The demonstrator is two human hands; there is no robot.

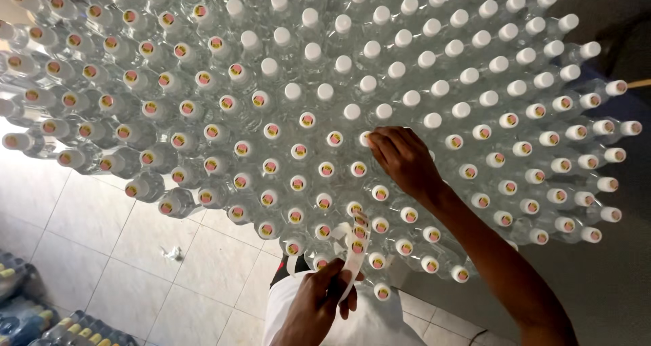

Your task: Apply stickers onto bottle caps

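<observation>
A large block of clear plastic bottles (325,95) with white caps stands below me, seen from above. Many caps carry a small round pink-and-yellow sticker; the caps at the upper right are plain white. My right hand (401,157) reaches over the bottles, its fingertips pressed on a cap near the line between stickered and plain caps. My left hand (324,297) is low in the view, gripping a white backing strip (357,246) that carries several round stickers.
A light tiled floor (102,237) lies to the lower left, with a small scrap of paper (173,253) on it. Wrapped packs of bottles (41,319) sit at the bottom left corner. A dark surface lies to the right.
</observation>
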